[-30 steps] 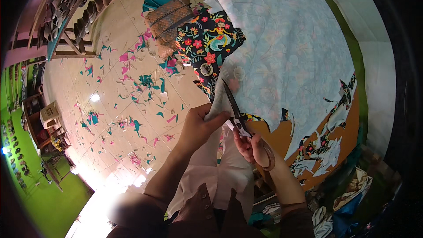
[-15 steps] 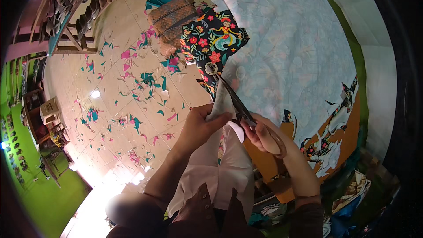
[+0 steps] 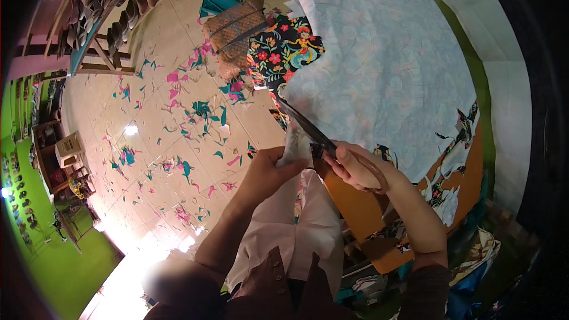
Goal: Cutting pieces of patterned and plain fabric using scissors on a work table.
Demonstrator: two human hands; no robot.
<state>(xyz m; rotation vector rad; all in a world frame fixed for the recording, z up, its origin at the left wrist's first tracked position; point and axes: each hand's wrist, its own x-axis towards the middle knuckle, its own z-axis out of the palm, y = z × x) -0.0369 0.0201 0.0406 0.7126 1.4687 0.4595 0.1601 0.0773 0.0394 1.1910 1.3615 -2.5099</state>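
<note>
A wide sheet of fabric (image 3: 391, 77) lies with its pale backing up. At its left, a folded-over part shows a black print with bright flowers and a figure. My left hand (image 3: 274, 172) pinches the fabric's near left edge between thumb and fingers. In my right hand (image 3: 352, 169) are large dark scissors (image 3: 311, 127), with fingers in the brown handle loops. Their blades point up and left along the fabric, beside the strip that my left hand holds. The blades look nearly closed. Part of the lower handle is hidden by my right hand.
Beneath the fabric is an orange-brown tabletop (image 3: 341, 201) with cut scraps (image 3: 441, 195) at its right. A woven basket (image 3: 237, 29) stands beyond my left hand. Teal and pink scraps (image 3: 201, 109) litter the tiled floor. A rack of shoe forms (image 3: 89, 18) is at far left.
The scissors' blades have closed and shifted slightly left and down. A round pale object seen by the blade tips is no longer visible. My right hand has moved slightly to the right.
</note>
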